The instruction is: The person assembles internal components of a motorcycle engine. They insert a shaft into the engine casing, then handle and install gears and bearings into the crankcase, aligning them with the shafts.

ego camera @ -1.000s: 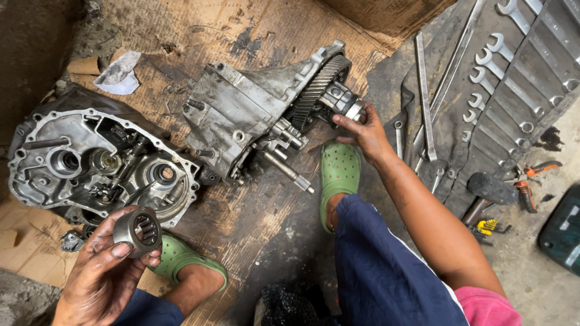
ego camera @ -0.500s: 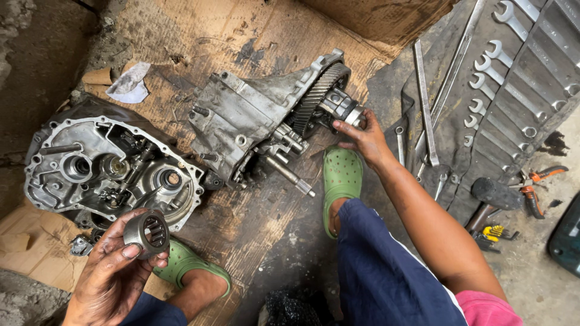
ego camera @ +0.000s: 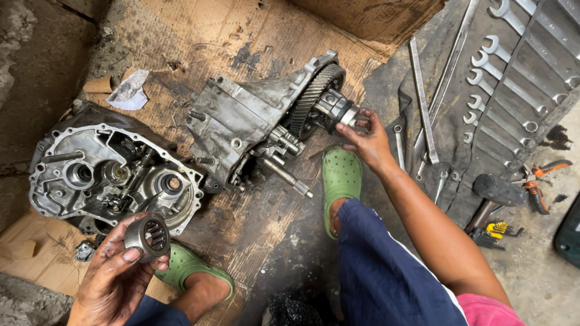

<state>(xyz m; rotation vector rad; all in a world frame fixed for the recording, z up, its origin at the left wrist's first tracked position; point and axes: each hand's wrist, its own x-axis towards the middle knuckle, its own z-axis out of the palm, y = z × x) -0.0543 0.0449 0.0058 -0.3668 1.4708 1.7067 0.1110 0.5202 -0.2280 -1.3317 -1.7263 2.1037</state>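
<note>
My left hand (ego camera: 118, 274) holds a round metal roller bearing (ego camera: 148, 234) low at the left, just in front of an open aluminium gearbox housing half (ego camera: 106, 175). My right hand (ego camera: 368, 139) reaches out to the end of the gear shaft (ego camera: 341, 111) that sticks out of the second housing half (ego camera: 254, 124), fingers closed around the shaft tip. A large toothed ring gear (ego camera: 311, 99) sits on that shaft. Both casings lie on oily cardboard (ego camera: 241, 36).
My feet in green clogs (ego camera: 341, 181) rest on the cardboard. A roll of several spanners (ego camera: 513, 78) lies at the right, with long bars (ego camera: 423, 102), a hammer (ego camera: 492, 196), orange pliers (ego camera: 538, 181) and a crumpled rag (ego camera: 128, 90) at the upper left.
The view has shifted, so the casings sit further right and lower. My left hand has turned the bearing slightly; my right hand stays on the shaft end.
</note>
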